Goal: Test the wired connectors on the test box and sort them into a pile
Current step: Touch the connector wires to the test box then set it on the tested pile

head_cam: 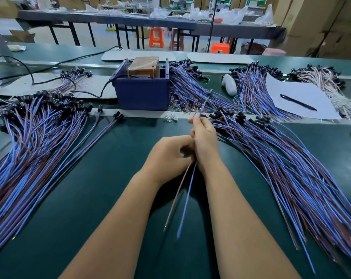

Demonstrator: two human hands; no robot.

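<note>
My two hands meet at the middle of the green table (110,178). My left hand (170,156) curls round a wired connector (185,198), whose blue and brown leads hang down toward me. My right hand (204,137) pinches the same wires higher up, and their blurred upper end rises above my fingers. The blue test box (142,91) stands behind, with a brown block inside it. A big pile of blue-and-brown wired connectors (33,141) with black heads lies on the left. Another such pile (281,168) fans out on the right.
Two single wired connectors (102,127) lie apart near the left pile. More bundles (190,87) lie behind the box. On the right are a white sheet (291,95) with a black pen (298,102) and a white wrapped object (229,83). A black cable (29,71) runs to the box.
</note>
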